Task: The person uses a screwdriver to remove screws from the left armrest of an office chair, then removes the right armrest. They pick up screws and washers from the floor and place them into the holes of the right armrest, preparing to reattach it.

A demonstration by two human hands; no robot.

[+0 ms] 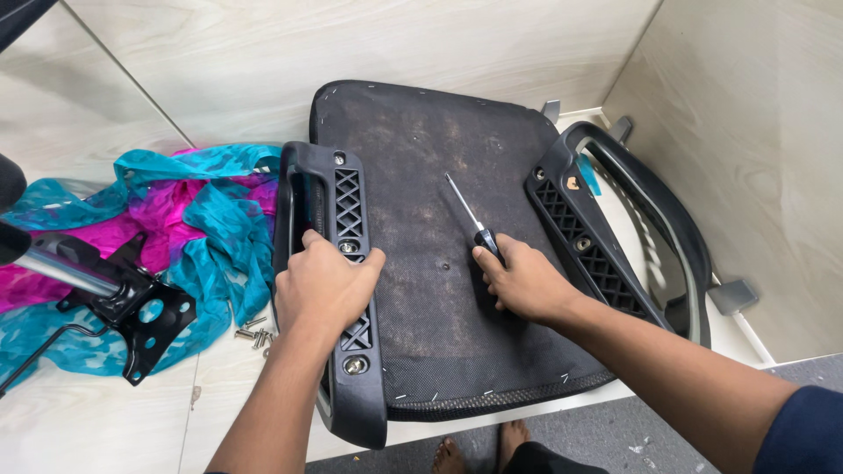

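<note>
An upturned office chair seat [439, 167] lies underside up on a pale wooden surface, covered in dusty black fabric. A black plastic armrest [338, 197] is bolted along its left edge, and my left hand [323, 285] grips the middle of it. A second black armrest [615, 228] sits along the seat's right edge. My right hand [525, 281] rests on the seat fabric and holds a screwdriver [467, 215] by its black handle, the metal shaft pointing away toward the upper left.
Several loose screws [253, 332] lie by the left armrest. A black metal chair mechanism with a chrome cylinder [123, 298] rests on a teal and magenta cloth [189, 215] at the left. Wooden walls close the back and right. My bare feet [479, 452] show below the edge.
</note>
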